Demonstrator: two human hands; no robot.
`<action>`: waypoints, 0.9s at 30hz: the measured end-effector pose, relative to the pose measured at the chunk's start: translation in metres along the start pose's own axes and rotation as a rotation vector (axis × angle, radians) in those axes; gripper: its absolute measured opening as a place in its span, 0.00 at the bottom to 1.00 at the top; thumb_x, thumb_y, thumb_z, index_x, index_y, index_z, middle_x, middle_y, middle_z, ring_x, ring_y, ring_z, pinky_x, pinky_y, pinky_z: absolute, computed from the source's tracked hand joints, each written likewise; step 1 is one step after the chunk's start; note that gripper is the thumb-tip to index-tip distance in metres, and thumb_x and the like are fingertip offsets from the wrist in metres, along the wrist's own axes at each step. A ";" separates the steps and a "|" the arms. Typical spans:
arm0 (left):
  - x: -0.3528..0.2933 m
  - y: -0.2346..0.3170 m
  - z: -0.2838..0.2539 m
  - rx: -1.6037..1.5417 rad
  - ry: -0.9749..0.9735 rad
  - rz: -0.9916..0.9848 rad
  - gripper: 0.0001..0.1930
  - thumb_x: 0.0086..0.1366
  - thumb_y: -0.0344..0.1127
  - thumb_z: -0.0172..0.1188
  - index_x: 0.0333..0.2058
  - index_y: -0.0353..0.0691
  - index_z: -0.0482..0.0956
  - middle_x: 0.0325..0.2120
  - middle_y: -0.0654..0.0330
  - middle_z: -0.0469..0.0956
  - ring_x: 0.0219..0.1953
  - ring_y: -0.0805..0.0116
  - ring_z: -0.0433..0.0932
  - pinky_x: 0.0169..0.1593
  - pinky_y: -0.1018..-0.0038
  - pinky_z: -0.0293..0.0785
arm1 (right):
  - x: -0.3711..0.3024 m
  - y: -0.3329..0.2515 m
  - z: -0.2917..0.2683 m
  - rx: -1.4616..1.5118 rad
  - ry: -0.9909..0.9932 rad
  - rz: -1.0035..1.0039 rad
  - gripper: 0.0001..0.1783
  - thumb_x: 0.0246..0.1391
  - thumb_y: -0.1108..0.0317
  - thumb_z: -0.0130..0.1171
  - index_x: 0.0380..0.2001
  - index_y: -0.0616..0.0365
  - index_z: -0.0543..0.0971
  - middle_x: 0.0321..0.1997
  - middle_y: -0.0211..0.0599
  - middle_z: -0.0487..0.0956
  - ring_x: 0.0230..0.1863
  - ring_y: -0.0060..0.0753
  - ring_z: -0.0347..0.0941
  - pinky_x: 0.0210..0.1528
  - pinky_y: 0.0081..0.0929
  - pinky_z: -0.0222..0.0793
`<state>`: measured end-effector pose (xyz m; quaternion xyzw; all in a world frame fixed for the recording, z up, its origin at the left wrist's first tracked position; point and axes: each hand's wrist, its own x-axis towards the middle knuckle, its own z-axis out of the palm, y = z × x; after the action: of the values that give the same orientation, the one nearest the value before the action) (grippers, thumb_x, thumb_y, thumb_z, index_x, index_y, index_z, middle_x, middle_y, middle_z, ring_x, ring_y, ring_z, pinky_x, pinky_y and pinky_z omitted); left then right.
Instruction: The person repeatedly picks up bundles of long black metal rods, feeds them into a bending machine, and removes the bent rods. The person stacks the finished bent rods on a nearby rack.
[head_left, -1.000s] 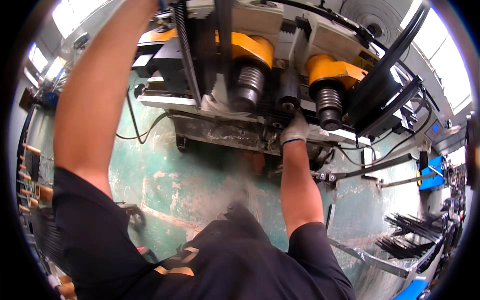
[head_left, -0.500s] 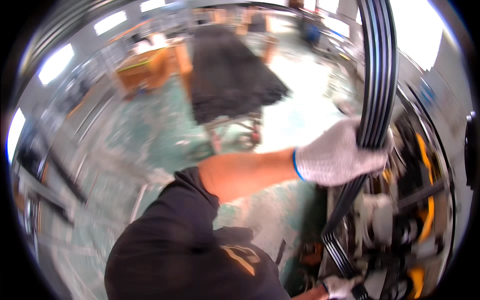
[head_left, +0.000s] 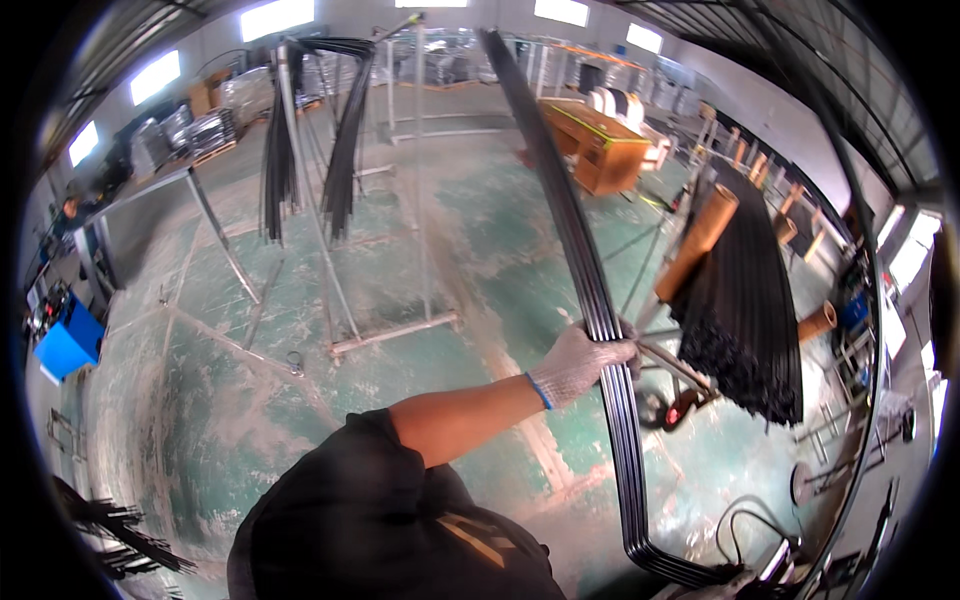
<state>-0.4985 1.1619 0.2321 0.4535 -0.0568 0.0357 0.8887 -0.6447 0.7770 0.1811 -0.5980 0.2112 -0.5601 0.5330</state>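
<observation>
Black rods (head_left: 570, 210): long curved bundle, bent bottom end, gloved hand (head_left: 580, 362) gripping.

- Cardboard boxes (head_left: 205, 97), brown, stacked against the far wall at about 11 o'clock, beside wrapped grey bundles.
- Wrapped bundles (head_left: 243, 92), pale grey and film-covered, standing on the floor at about 11 o'clock, just right of the boxes.
- Blue box (head_left: 66, 341), rectangular and bright blue, on the floor at the 9 o'clock edge.
- Cardboard tubes (head_left: 698, 243), tan and cylindrical, tilted on a rack at about 2 o'clock.
- No signs, labels or screens can be made out.
</observation>
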 end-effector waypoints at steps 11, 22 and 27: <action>0.094 0.152 -0.275 -0.157 0.268 0.128 0.08 0.67 0.26 0.63 0.42 0.36 0.75 0.31 0.51 0.81 0.36 0.55 0.83 0.42 0.60 0.81 | -0.138 -0.080 0.306 -0.302 -0.345 0.039 0.29 0.66 0.57 0.63 0.59 0.71 0.76 0.52 0.49 0.83 0.44 0.36 0.79 0.50 0.33 0.74; 0.187 0.287 -0.422 -0.290 0.440 0.351 0.04 0.71 0.28 0.55 0.41 0.35 0.73 0.33 0.51 0.78 0.40 0.52 0.81 0.50 0.57 0.79 | -0.206 -0.178 0.618 0.010 -0.581 -0.417 0.19 0.68 0.59 0.61 0.46 0.68 0.79 0.31 0.37 0.79 0.32 0.32 0.73 0.41 0.33 0.71; 0.194 0.339 -0.501 -0.487 0.444 0.444 0.07 0.74 0.33 0.53 0.39 0.34 0.75 0.35 0.53 0.80 0.44 0.53 0.81 0.58 0.58 0.79 | -0.266 -0.298 0.754 -0.043 -0.826 -0.593 0.21 0.68 0.54 0.57 0.47 0.65 0.81 0.30 0.46 0.81 0.30 0.37 0.74 0.38 0.37 0.70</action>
<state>-0.3111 1.7692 0.2377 0.1873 0.0334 0.3097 0.9316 -0.1475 1.4075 0.4709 -0.8147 -0.1846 -0.3996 0.3775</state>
